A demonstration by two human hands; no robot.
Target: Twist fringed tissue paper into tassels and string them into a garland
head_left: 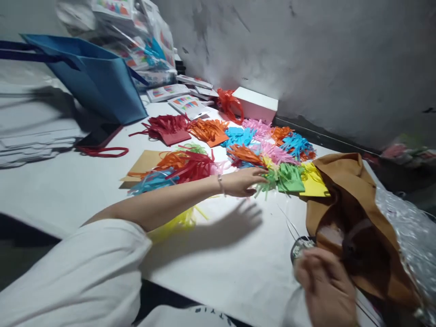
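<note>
My left hand reaches across the table, fingers stretched out, at the edge of the green fringed tissue paper. Yellow fringed paper lies just right of the green. Low on the right, my right hand is smeared by motion with its fingers partly curled; whether anything is in them does not show. Just beyond it is a small dark round object with thin pale string. Under my left forearm lie yellow strips, with blue strips and red fringed paper behind.
A brown bag lies at the right beside bubble wrap. Across the back are more fringed bundles, a pink-and-white box and printed packets. A blue bag and a phone are at the left.
</note>
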